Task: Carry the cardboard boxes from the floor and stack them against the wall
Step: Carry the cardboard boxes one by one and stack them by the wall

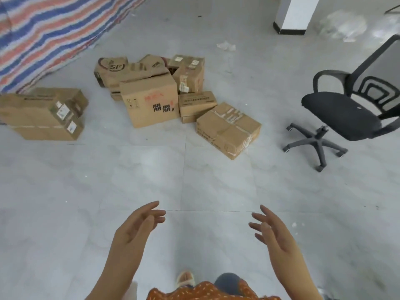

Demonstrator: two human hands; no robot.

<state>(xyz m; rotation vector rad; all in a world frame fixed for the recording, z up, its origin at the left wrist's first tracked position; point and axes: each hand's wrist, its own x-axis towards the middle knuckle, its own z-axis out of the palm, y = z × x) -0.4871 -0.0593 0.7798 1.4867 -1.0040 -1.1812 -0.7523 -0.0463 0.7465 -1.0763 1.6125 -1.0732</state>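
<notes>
Several cardboard boxes lie in a loose pile on the grey tiled floor ahead of me. A mid-sized box with red and black print (pixel 150 100) stands at the front of the pile. A taped box (pixel 228 129) lies tilted at the pile's right. Two stacked boxes (pixel 41 114) sit apart at the left, near a striped tarp. My left hand (pixel 138 224) and my right hand (pixel 270 228) are held out in front of me, palms facing each other, fingers relaxed, holding nothing. Both are well short of the boxes.
A black mesh office chair (pixel 344 113) on castors stands at the right. A red, white and blue striped tarp (pixel 47 33) hangs at the upper left. A white pillar with a dark base (pixel 292 16) rises at the back right, with plastic wrap beside it.
</notes>
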